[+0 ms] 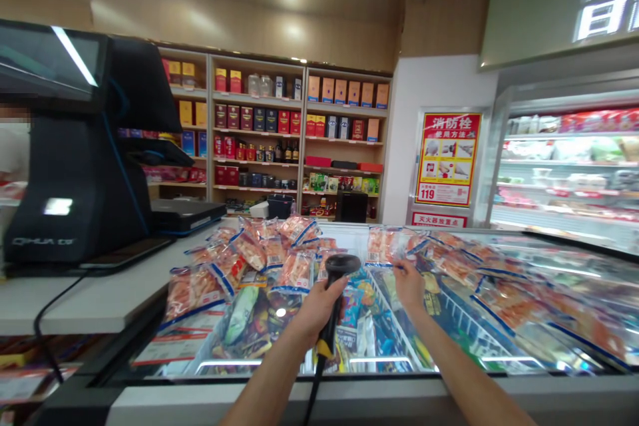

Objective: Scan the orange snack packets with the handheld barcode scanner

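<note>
My left hand (322, 309) grips the handle of a black barcode scanner (342, 266), whose head points away over the freezer; its cable runs down toward me. My right hand (409, 286) is closed, its fingers pinched at the edge of a clear food bag (384, 244) with a blue border and orange-pink contents. Similar bags lie heaped on the freezer's glass on the left, around a bag (297, 271) near the scanner. More are spread on the right, among them a bag (514, 299). What exactly the right fingertips hold is partly hidden.
Under the glass, wire baskets (394, 319) hold colourful frozen packs. A black checkout terminal (74, 166) stands on a white counter (114, 296) at left. Behind are shelves (304, 106) of boxed bottles, a red fire-hydrant poster (449, 158) and a lit display fridge (569, 166).
</note>
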